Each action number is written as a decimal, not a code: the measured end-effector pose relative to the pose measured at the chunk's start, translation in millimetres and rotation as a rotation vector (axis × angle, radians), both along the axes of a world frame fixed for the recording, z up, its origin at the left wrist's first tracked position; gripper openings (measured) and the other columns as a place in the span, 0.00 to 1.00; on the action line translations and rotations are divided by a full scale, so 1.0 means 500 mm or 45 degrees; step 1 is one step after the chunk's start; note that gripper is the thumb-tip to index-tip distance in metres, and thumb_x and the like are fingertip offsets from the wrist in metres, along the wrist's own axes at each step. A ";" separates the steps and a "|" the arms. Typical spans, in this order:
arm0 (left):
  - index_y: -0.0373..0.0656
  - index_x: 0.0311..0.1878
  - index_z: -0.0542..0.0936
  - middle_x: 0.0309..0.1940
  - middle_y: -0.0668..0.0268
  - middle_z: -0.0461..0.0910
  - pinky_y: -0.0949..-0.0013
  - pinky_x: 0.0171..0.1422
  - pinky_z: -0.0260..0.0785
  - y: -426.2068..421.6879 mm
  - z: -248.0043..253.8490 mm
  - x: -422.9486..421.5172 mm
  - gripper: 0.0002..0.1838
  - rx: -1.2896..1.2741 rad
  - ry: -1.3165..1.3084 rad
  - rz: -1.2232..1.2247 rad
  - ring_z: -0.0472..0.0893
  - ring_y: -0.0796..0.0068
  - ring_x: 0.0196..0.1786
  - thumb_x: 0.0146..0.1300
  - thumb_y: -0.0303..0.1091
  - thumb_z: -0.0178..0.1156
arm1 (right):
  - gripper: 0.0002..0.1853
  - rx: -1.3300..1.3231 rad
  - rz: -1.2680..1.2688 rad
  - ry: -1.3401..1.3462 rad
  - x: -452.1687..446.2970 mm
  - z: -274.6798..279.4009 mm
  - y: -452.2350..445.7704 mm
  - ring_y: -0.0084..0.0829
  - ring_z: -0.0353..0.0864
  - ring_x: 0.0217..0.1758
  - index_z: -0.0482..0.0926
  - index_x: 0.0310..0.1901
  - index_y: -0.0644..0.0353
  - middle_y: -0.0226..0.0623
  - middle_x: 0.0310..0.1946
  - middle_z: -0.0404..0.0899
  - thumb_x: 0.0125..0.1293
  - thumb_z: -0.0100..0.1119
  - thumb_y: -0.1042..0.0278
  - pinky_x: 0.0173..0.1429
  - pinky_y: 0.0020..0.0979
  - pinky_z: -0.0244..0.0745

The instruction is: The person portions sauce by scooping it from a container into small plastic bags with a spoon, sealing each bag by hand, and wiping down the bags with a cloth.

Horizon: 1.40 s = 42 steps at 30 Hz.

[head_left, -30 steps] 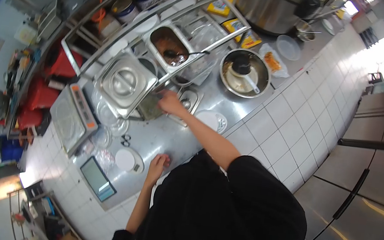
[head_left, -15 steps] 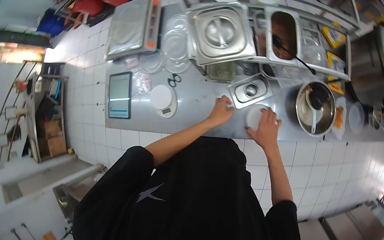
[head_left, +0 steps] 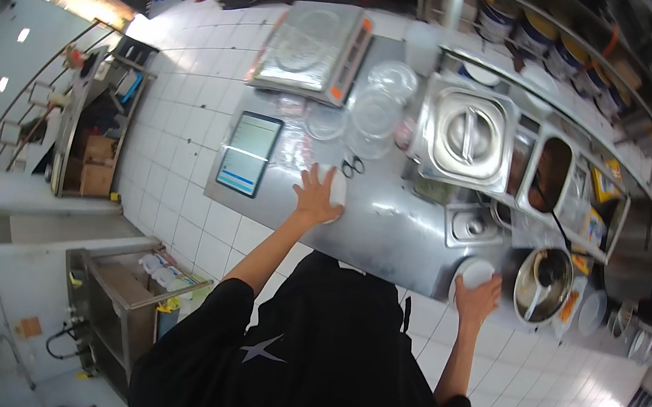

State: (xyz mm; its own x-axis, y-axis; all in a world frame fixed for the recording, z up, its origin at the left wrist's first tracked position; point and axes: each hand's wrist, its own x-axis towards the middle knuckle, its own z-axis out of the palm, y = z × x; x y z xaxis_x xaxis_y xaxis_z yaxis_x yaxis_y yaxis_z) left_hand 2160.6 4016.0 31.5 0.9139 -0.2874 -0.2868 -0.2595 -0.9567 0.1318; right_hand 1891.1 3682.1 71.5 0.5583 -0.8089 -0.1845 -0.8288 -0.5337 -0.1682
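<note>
My left hand [head_left: 316,197] lies with fingers spread over the small white scale [head_left: 336,191] near the counter's front edge. Black scissors [head_left: 354,167] are just beyond it, and a tablet [head_left: 250,153] lies to its left. At the right, my right hand [head_left: 478,295] rests on the near side of a round white item [head_left: 473,272], its fingers apart and partly hidden; whether it grips the item does not show. A small steel lid [head_left: 473,226] is above that item, and a steel bowl [head_left: 543,285] with a white-handled tool stands to its right.
A large scale [head_left: 312,50] stands at the back left beside clear plastic lids [head_left: 376,113]. The rack holds a lidded steel pan [head_left: 467,136] and a pan of brown food [head_left: 548,175]. A large cooker [head_left: 646,248] stands at the far right.
The view has swung leftward. My left hand has moved from beside the small steel lid to the small scale. My right hand remains at the round white item.
</note>
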 end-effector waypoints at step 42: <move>0.50 0.49 0.87 0.50 0.60 0.87 0.62 0.57 0.77 2.528 -0.147 0.232 0.22 -0.603 1.480 1.424 0.85 0.64 0.56 0.58 0.53 0.61 | 0.53 0.407 1.559 0.234 1.824 -0.380 2.573 0.53 0.80 0.59 0.72 0.57 0.74 0.58 0.52 0.80 0.45 0.74 0.29 0.63 0.49 0.76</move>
